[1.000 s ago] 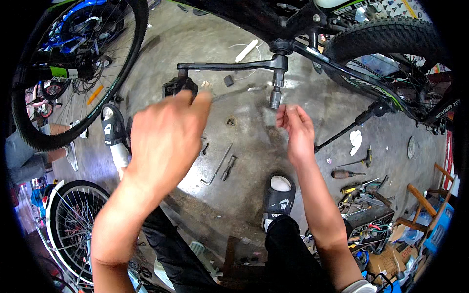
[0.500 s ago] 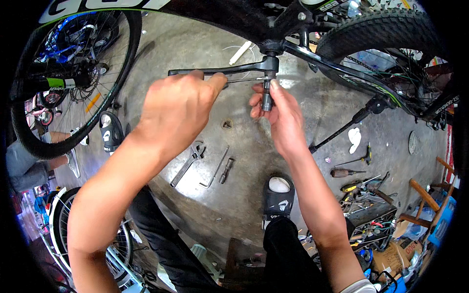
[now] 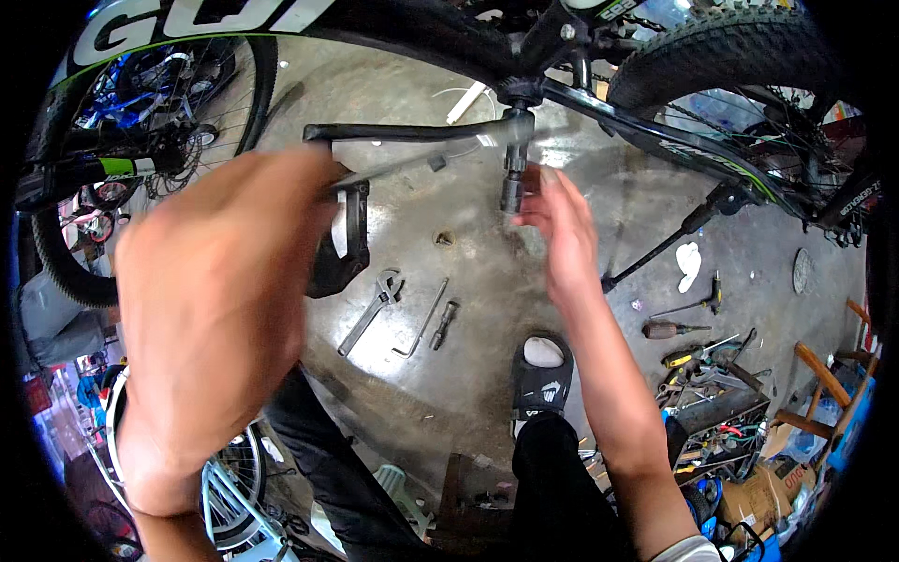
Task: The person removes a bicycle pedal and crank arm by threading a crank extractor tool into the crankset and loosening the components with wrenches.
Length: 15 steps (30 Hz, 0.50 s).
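With what I judge to be a turning job at the right end of the long black metal crank arm (image 3: 403, 132) in hand, my left hand (image 3: 220, 309) is hanging near the arm's left end, blurred. Its fingers are apparently clamping on a slim grey metal bar (image 3: 412, 161), probably a wrench, which is slanting just below the crank arm toward its right end; I cannot tell whether its far tip is touching anything. At that end a dark metal cylindrical tool (image 3: 511, 192) is jutting downward. Just right of it my right hand (image 3: 562, 229) is waiting, fingers loosely curled and apart; whether a fingertip is touching the tool, I cannot tell. As I see it, the next move is calling for the bar to be seated squarely on the tool, my right fingers steadying it.

Below the crank arm's left end, an angular black caged pedal (image 3: 358, 229) is hanging. Farther below the arm, on the smooth grey concrete floor (image 3: 487, 281), a shiny steel adjustable wrench (image 3: 370, 314), a thin bent metal hex key (image 3: 428, 318) and a stubby dark stepped metal rod (image 3: 444, 326) are lying side by side. Above and right of the arm, a knobbly black rubber tyre (image 3: 721, 51) is curving.
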Tool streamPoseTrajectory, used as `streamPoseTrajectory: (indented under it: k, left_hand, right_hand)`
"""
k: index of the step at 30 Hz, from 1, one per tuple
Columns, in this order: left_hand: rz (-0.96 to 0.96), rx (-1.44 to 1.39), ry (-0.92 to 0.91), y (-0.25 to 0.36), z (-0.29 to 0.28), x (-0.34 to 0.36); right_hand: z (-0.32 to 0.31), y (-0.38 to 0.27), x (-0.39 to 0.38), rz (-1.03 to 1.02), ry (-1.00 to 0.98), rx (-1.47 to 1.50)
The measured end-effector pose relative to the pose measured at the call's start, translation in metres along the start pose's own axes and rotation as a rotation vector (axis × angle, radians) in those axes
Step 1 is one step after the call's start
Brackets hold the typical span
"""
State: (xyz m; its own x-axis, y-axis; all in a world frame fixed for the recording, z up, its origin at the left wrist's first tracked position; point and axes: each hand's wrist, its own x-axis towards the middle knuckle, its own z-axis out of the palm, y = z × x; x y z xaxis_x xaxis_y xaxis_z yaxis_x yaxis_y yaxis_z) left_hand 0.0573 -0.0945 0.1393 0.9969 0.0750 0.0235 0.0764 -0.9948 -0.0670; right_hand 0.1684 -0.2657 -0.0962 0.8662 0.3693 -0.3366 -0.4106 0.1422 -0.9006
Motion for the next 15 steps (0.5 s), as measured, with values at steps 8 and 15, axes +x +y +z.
streamPoseTrajectory:
  k: [8,15]
  left_hand:
    - [-1.055,-0.936,0.394,-0.026,0.116,-0.187]
    - [-1.089,-1.030,-0.095,0.002,0.181,-0.193]
  right_hand:
    - [0.075,-0.025,-0.074,0.001,-0.619,0.101]
    - [0.120,-0.042,-0.081,0.449,-0.835,0.492]
